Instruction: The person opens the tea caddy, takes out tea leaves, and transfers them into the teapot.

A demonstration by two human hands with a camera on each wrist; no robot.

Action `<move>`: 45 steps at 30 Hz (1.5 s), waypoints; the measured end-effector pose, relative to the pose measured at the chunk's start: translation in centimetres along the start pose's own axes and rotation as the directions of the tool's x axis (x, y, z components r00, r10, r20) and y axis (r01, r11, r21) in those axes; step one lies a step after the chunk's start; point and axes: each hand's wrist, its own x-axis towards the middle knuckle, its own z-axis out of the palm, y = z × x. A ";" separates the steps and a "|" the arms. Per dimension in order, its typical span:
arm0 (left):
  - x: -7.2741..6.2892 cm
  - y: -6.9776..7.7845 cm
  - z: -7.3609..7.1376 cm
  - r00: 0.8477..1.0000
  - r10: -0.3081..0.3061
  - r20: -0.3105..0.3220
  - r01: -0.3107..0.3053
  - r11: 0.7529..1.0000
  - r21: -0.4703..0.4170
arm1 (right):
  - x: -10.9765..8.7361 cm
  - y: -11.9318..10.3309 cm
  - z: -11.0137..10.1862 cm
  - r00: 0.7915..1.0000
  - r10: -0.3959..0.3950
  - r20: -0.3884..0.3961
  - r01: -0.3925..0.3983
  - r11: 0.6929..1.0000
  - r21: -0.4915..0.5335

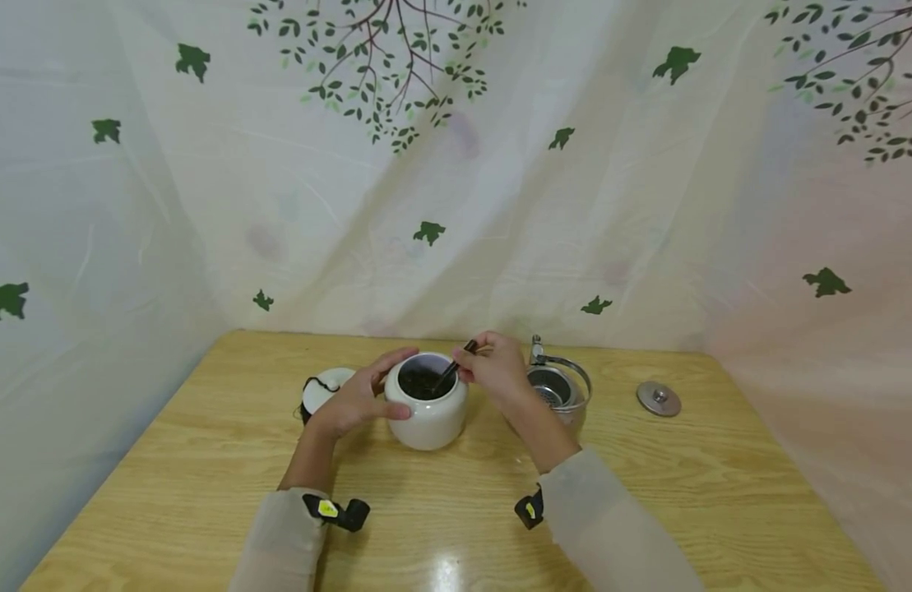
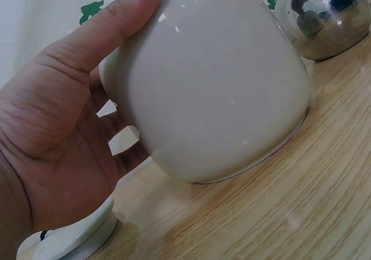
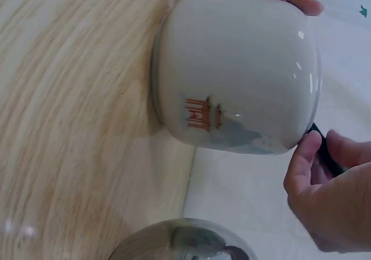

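Standing on a wooden table (image 1: 204, 485), a white jar (image 1: 429, 419) sits between a person's two hands. Its mouth is open and shows dark contents inside. The left hand (image 1: 355, 401) grips the jar's side, thumb across the front and fingers curled round the back; the left wrist view shows the palm close against the glazed wall. The right hand (image 1: 496, 370) hovers just above and beside the jar's rim, pinching a thin dark scoop (image 1: 456, 367) whose lower end dips into the jar. Just behind the left hand lies a white lid (image 1: 324, 388) with a dark cord, flat on the table. Just beyond the right hand stands a glass pot (image 1: 562, 392) with a metal strainer inside. Farther out past the pot, well apart, a round metal lid (image 1: 659, 399) rests on the table.
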 end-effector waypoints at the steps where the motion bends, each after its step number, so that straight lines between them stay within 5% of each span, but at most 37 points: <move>1: 0.0 0.0 0.0 1.000 -0.001 0.000 0.001 1.000 0.000 | 0.0 0.1 -0.1 1.000 -0.013 0.027 0.013 1.000 -0.022; 7: -0.1 0.0 -0.1 1.000 0.002 0.000 -0.002 1.000 -0.007 | -0.1 0.3 -0.5 0.992 -0.004 0.124 0.004 1.000 0.005; 24: 0.0 0.0 0.0 1.000 0.012 0.014 -0.012 1.000 -0.025 | 0.3 0.5 -0.2 0.992 0.096 -0.079 -0.074 0.966 0.246; 45: 0.0 0.1 0.0 1.000 0.008 0.003 -0.008 1.000 -0.020 | 0.7 -0.2 -1.2 0.986 0.129 -0.110 -0.088 0.943 0.322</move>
